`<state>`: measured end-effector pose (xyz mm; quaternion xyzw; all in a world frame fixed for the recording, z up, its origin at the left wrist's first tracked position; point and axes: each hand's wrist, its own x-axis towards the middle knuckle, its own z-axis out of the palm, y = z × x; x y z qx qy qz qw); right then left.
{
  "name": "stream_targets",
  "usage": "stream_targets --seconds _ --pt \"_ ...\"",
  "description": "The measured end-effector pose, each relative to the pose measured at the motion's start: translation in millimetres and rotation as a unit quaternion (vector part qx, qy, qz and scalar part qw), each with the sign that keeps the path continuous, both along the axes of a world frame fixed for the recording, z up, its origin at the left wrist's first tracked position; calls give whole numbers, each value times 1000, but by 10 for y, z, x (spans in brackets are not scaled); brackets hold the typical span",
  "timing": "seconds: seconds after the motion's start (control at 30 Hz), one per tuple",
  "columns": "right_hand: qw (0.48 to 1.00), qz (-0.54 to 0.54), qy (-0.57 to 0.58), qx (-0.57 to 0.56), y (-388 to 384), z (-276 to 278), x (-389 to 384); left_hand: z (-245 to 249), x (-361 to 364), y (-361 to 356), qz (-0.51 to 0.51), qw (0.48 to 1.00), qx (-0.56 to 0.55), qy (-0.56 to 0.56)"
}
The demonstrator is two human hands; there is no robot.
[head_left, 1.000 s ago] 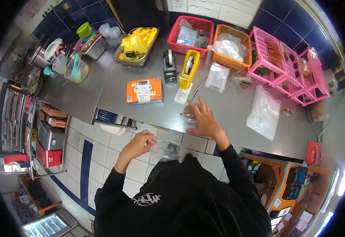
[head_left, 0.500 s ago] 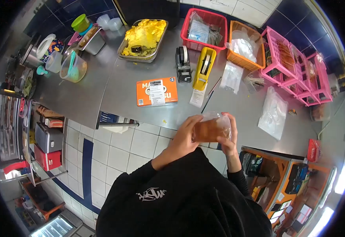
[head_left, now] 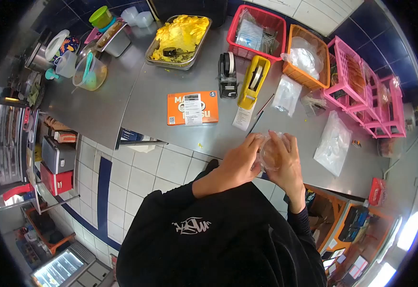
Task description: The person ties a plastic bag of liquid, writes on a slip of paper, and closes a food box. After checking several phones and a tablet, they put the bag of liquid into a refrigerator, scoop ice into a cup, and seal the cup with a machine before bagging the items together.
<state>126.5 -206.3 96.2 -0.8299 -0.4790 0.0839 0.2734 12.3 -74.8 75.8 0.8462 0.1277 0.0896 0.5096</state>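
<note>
Both hands hold a clear plastic cup [head_left: 271,157] with amber-brown contents, close in front of my body at the counter's near edge. Its round top faces the camera. My left hand [head_left: 241,161] grips the left side, with fingers curled at the rim. On the right side, my right hand [head_left: 287,165] is closed around the cup, fingertips over its top edge. Just beyond them lie a paper slip [head_left: 242,118] and a thin dark stick. An orange box [head_left: 208,106] with a label on it rests to the left.
Two tape dispensers, one black [head_left: 228,81] and one yellow [head_left: 250,98], stand behind the box. Farther back are a tray of yellow food [head_left: 182,36], a red basket [head_left: 232,45] and an orange basket [head_left: 324,48]. Pink crates [head_left: 357,98] and plastic bags [head_left: 333,148] are on the right.
The cup has turned from showing its amber side to showing its round top. My right hand has shifted its fingers over the rim. The whole view has shifted slightly.
</note>
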Motion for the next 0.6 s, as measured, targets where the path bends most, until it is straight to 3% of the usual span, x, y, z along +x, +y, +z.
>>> stream_targets --seconds 0.03,0.13,0.23,0.33,0.43,0.53,0.6 --pt "999 25 16 -15 -3 2 88 -92 56 27 -4 1000 -9 -15" --pt "992 104 47 -53 -78 -51 358 -516 205 31 50 981 131 -134" --pt "983 133 61 -113 -106 -225 535 -844 375 -19 90 985 -13 -147" --pt "969 181 49 -160 -146 -418 700 -917 441 -91 100 991 -60 -63" --pt "962 216 50 -158 -226 -363 802 -957 442 -162 49 998 8 -23" --pt "952 209 54 -215 -345 -218 774 -985 473 -243 60 992 30 -111" --pt "962 241 -32 -123 -574 -520 786 -876 486 -253 65 987 59 -134"
